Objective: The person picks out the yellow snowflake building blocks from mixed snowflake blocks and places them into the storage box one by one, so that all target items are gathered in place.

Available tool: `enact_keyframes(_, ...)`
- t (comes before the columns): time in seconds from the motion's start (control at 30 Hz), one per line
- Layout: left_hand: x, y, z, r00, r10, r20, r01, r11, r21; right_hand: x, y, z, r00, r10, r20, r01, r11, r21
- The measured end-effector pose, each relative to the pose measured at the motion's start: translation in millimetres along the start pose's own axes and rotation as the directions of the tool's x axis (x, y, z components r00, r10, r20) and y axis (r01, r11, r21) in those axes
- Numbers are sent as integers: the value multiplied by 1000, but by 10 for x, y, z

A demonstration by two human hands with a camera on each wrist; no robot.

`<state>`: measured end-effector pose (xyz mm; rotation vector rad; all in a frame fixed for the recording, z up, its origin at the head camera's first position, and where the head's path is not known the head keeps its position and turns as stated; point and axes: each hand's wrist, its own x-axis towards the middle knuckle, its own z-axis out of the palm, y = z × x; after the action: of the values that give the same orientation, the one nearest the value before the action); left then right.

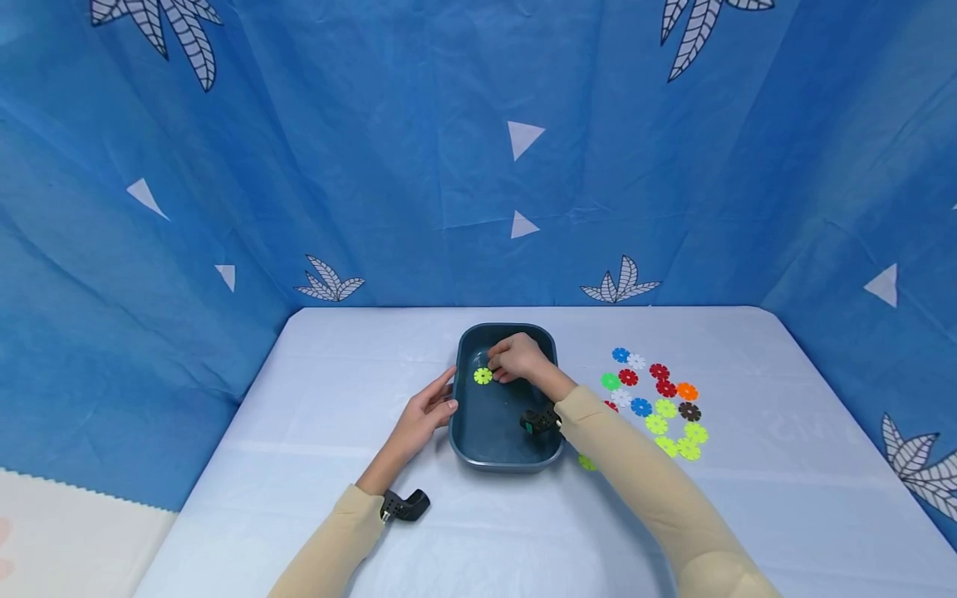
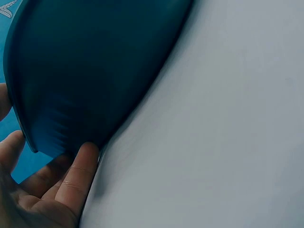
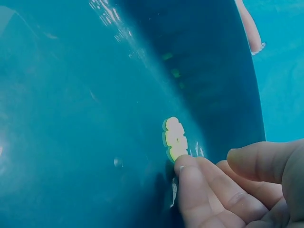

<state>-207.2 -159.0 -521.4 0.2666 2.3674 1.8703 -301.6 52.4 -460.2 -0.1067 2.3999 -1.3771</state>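
One left hand (image 1: 420, 422): fingers loosely spread, thumb apart, resting against the tub's outer wall without gripping it; partly cropped in its wrist view.
Plastic tub (image 1: 504, 467): dark teal, smooth, round-cornered, on the white-covered counter (image 1: 344, 357); right rim partly behind the right forearm.
Lime notched disc (image 1: 483, 376): thin, flower-edged, inside the tub; its near edge hidden by a fingertip in the right wrist view.
Right hand (image 1: 517, 359): inside the tub, fingers bent, thumb standing off; fingertips at the disc, holding it in no visible pinch.
Scattered discs (image 1: 641, 407): multicoloured, several overlapping, some half covered by the beige sleeve (image 1: 635, 465).
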Motion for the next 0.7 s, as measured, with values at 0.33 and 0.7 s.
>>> enact_keyframes(0.33,-10,0,4,1000,-4,1,4,1000,5,-30,-53,-76,999,-10,48,11,1000,-11)
enact_keyframes(0.7,-2,-5,-4,1000,26,13,-27,1000,3,-160,-155,-496,994,-81,79,80,997,25)
